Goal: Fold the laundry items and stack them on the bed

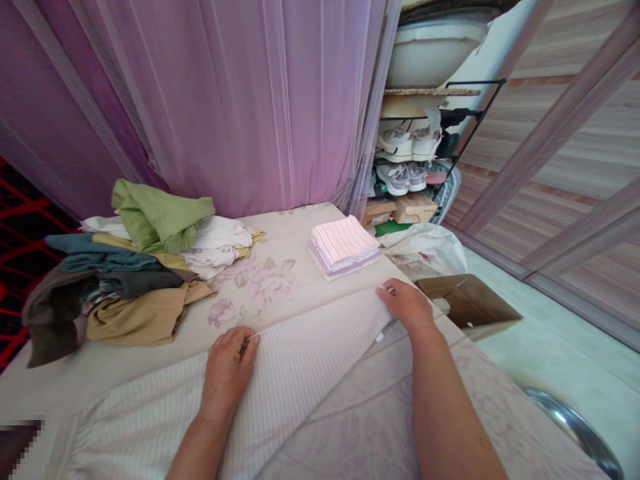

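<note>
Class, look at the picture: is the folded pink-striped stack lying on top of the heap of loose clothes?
No. The folded striped stack lies by itself on the floral surface, apart from the heap of loose clothes at the left.

Single head-worn view, looking forward and down from close above the bed [280,267]. Both forearms enter from the bottom edge. Curtain [240,100] straight ahead, shoe rack [420,153] upper right, floor [550,347] at right.

A home bedroom: a floral-sheeted bed [280,280], heaped clothes [125,273], purple curtains [225,100] and a shoe rack [425,153].
</note>
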Tool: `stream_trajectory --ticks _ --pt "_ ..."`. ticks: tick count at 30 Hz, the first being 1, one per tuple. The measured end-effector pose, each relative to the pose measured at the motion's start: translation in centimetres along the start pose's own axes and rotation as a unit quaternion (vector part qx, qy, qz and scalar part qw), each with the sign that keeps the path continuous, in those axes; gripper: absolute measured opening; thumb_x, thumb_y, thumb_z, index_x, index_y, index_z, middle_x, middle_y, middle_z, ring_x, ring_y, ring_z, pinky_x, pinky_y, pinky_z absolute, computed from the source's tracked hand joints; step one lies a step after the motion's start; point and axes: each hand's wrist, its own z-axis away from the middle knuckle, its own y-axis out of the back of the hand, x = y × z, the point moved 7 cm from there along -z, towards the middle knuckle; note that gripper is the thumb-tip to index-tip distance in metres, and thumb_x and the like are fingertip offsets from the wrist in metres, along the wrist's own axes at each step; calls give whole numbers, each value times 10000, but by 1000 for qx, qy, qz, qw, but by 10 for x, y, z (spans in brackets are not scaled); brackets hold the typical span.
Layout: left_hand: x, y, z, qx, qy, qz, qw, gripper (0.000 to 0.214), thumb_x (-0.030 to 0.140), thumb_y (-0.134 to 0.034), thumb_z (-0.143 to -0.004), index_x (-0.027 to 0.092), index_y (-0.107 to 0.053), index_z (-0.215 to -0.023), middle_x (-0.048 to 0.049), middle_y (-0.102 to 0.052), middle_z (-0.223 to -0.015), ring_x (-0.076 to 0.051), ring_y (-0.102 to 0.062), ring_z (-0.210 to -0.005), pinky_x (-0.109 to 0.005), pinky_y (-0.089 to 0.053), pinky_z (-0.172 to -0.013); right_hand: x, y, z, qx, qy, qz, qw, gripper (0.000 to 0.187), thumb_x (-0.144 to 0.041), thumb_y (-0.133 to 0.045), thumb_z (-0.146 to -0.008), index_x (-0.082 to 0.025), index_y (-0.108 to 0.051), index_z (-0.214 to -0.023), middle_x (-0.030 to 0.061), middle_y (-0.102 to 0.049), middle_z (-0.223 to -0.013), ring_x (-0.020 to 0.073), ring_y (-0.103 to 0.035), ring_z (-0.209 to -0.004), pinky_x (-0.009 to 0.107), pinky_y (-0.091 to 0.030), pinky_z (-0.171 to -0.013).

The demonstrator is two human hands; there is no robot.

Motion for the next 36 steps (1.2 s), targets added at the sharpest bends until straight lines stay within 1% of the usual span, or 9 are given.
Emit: stream_trajectory --ticks 8,11,14,17,20,22,26,32,36 --pt "4 2 -1 11 15 -60 998 254 361 -419 -889 197 -578 -777 -56 -628 -799 -231 -567 -779 -370 -443 -742 3 -10 -2 -11 -13 8 1000 315 -456 -430 -870 -262 -657 -971 72 -701 -959 240 -635 -897 307 -412 -666" --pt "2 3 0 20 23 -68 997 242 347 -428 -888 183 -605 -864 -77 -648 -870 -248 -579 -838 -388 -450 -774 3 -6 0 -23 -20 -1 1000 323 -429 -451 -869 -258 -619 -1086 66 -699 -995 245 -631 -933 319 -425 -707" --pt "7 7 2 52 0 -78 996 263 301 -445 -887 188 -626 -1042 -102 -658 -1056 -274 -579 -980 -431 -435 -850 -8 12 5 33 -11 -12 999 373 -363 -472 -870 -222 -552 -1205 71 -681 -1062 237 -616 -984 315 -429 -750" --pt "23 7 5 43 -79 -61 994 264 274 -444 -903 232 -669 -1035 -80 -672 -1101 -261 -583 -1030 -442 -418 -908 -39 23 15 80 59 -20 995 305 -331 -427 -893 -218 -619 -1102 74 -672 -1065 216 -610 -978 298 -427 -773" --pt "36 -3 8 -21 -152 -35 988 275 284 -461 -912 249 -680 -1073 -66 -692 -1105 -241 -587 -1073 -443 -408 -970 -73 6 24 40 147 -14 988 314 -334 -400 -908 -226 -669 -1031 80 -675 -1069 212 -600 -998 304 -424 -839" --pt "37 -11 9 -56 -164 -39 984 312 310 -469 -915 252 -644 -1166 -66 -661 -1197 -246 -551 -1162 -474 -374 -1026 -84 -12 27 36 178 18 983 367 -351 -416 -910 -213 -615 -1186 112 -590 -1265 245 -497 -1191 376 -365 -975" --pt "33 -22 11 -102 -151 -59 982 415 358 -424 -938 251 -515 -1329 -61 -548 -1361 -240 -455 -1289 -508 -300 -1093 -72 -47 20 13 136 91 987 553 -465 -310 -943 -196 -389 -1420 140 -288 -1521 301 -216 -1399 577 -204 -1066" --pt "36 -25 12 -126 -120 -72 982 468 396 -380 -955 249 -423 -1397 -42 -455 -1443 -236 -355 -1364 -507 -228 -1129 -63 -51 15 14 110 113 987 567 -455 -209 -960 -191 -359 -1438 131 -291 -1522 290 -235 -1398 617 -210 -1055" --pt "37 -26 13 -137 -104 -53 984 471 417 -368 -957 263 -414 -1399 -24 -429 -1463 -223 -318 -1384 -490 -190 -1147 -88 -45 35 61 174 111 977 491 -354 -223 -968 -191 -457 -1368 126 -375 -1480 261 -320 -1362 622 -163 -1074"
